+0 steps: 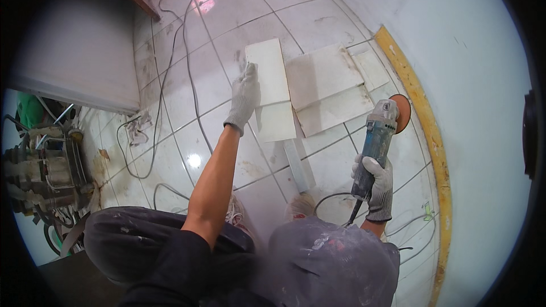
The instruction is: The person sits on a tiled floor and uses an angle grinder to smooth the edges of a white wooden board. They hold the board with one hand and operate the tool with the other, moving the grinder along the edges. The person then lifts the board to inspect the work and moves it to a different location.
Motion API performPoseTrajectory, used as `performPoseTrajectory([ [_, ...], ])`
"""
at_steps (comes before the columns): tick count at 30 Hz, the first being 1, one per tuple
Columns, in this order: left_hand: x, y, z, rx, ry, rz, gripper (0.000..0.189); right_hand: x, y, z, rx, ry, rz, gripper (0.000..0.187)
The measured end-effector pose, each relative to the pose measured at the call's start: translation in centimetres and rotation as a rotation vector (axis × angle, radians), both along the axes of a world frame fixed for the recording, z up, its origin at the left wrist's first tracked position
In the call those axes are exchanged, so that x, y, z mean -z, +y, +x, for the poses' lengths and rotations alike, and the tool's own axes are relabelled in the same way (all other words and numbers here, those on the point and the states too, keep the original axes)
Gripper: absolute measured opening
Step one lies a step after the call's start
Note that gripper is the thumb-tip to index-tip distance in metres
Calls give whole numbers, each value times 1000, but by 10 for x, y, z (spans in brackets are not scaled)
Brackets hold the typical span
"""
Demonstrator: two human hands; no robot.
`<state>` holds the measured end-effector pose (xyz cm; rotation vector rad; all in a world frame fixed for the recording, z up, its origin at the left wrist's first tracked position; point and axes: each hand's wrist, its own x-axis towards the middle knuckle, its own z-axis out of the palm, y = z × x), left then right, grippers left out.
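My left hand (246, 89), in a grey knit glove, grips the left edge of a white tile strip (268, 72). A line crosses this strip's lower part; whether it is a joint or a shadow I cannot tell. My right hand (381, 185), also gloved, is closed around the body of a blue angle grinder (376, 138). An orange-brown disc (403, 113) on the grinder's head faces the wall side, apart from the tiles. Whether it spins I cannot tell. Right of the held strip lie a larger tile piece (324, 74) and another tile piece (335, 111) on the floor.
A smaller tile offcut (373, 69) lies by the wall, and a narrow grey strip (299, 166) before my shoes. Black cable (187, 55) loops over the tiled floor (230, 13). A yellow strip (426, 128) edges the wall (482, 94). Tools and equipment (47, 166) crowd the left.
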<state>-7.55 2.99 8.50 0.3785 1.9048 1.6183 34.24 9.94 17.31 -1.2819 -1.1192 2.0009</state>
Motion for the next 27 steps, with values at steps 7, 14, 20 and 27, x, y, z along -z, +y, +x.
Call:
performPoseTrajectory([
  [7, -14, 3, 7, 14, 105, 85, 65, -2, -4, 0, 10, -30, 24, 42],
  [14, -9, 5, 0, 159, 37, 19, 66, 1, -4, 6, -33, -35, 34, 44],
  [20, -6, 4, -3, 229, 13, 22, 63, 2, -6, 6, -13, -38, 27, 46],
  [27, 13, 8, -3, 239, -47, -40, 69, 1, -8, 4, 27, -29, 2, 43],
])
